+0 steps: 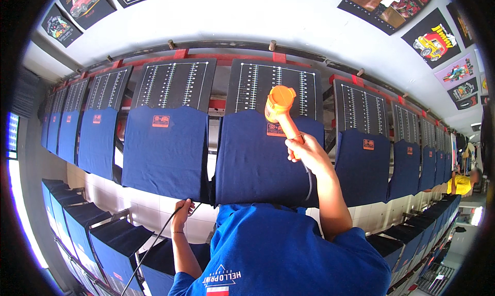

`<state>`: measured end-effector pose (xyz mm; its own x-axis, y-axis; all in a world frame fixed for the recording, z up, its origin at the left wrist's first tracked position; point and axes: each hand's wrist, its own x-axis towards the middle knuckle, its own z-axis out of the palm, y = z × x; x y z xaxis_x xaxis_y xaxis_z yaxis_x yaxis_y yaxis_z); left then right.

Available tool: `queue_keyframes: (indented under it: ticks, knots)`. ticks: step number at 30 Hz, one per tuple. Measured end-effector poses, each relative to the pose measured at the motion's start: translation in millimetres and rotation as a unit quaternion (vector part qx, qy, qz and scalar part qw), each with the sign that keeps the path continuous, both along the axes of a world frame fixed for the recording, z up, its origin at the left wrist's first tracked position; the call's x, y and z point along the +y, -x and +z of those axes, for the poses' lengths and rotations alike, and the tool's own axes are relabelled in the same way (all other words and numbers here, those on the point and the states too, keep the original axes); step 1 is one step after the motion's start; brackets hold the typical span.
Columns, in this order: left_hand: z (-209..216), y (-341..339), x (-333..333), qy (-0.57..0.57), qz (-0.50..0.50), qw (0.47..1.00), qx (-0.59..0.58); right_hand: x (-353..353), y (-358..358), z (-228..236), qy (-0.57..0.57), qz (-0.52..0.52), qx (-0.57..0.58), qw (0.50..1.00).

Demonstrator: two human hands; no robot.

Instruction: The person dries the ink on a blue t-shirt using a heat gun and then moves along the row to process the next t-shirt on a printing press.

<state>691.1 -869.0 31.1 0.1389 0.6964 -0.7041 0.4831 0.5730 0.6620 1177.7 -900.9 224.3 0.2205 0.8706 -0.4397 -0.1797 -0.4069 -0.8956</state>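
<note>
The right hand [311, 152] (arm [333, 199] outstretched) grips; the left hand [182, 211] pinches lower down.

Hand tool [281, 109] solid orange; garments [165, 164] plain navy, each with small orange-red print [160, 121]; boards [178, 87] black with white ruled scales; cable [159, 235] black.

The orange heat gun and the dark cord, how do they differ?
The heat gun is bright orange; the cord is dark. The heat gun has a bulky, rounded head, whereas the cord is long and thin. The right hand holds the heat gun over a navy shirt; the left hand holds the cord near another shirt's lower edge. Both are hand-held.
</note>
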Motion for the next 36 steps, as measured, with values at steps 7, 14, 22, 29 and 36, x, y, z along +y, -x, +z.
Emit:
queue_keyframes:
  ticks: [7, 14, 22, 29, 36]
  knots:
    - [2.2, 1.5, -1.0, -0.001, -0.001, 1.0, -0.001, -8.3, -7.0, -2.1, 0.023, -0.018, -0.007, 1.0]
    - [11.7, 3.2, 12.3, 0.001, -0.063, 0.998, 0.003, -28.3, -24.5, 4.0, 0.026, -0.045, -0.018, 0.998]
    - [9.4, 5.3, 11.5, 0.054, -0.044, 0.997, -0.024, -78.5, -61.8, 1.7, 0.019, -0.048, 0.042, 0.998]
    - [0.0, -33.4, -46.2, -0.025, 0.057, 0.996, 0.069, -204.3, -138.8, 15.8, 0.029, -0.079, 0.065, 0.994]
    - [3.1, -144.4, -154.6, 0.013, 0.073, 0.997, 0.025, -323.6, -253.2, 16.9, 0.037, -0.142, 0.036, 0.988]
